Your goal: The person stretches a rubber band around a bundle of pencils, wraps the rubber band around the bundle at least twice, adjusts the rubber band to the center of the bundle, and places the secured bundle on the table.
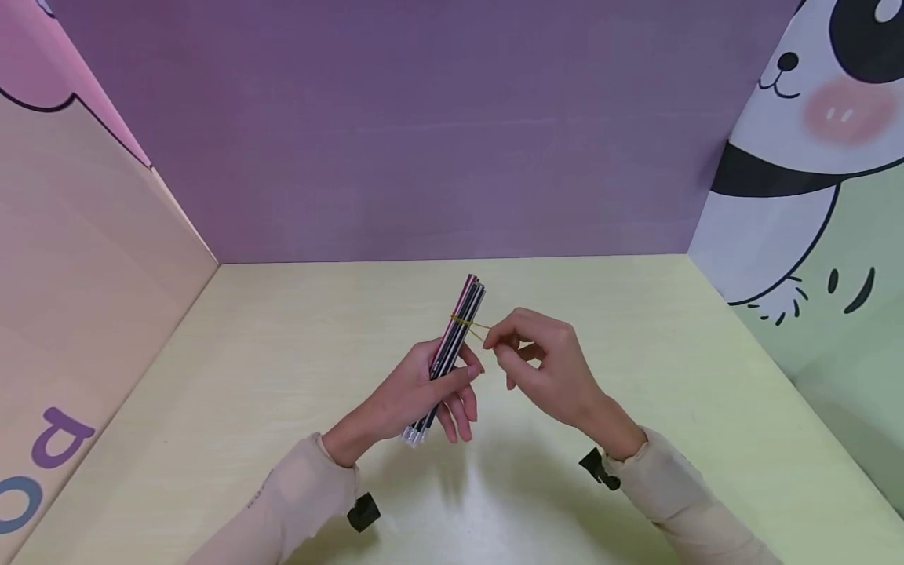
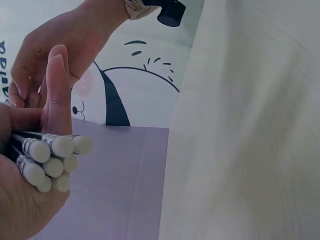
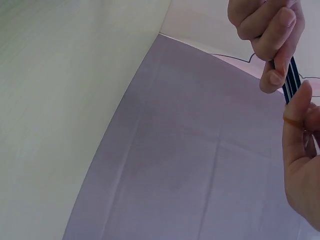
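Observation:
My left hand grips a bundle of pencils, dark striped with a reddish one along the left side, tilted up over the table. Their white eraser ends face the left wrist camera in a tight cluster. Around the upper part of the bundle runs a thin yellow rubber band. With thumb and index finger, my right hand pinches a loop of that band, drawn out to the right of the pencils. In the right wrist view, a bit of the band crosses by the thumb.
The pale wooden table lies beneath both hands. A purple panel stands at the back, with printed side panels left and right. Each wrist carries a small black device.

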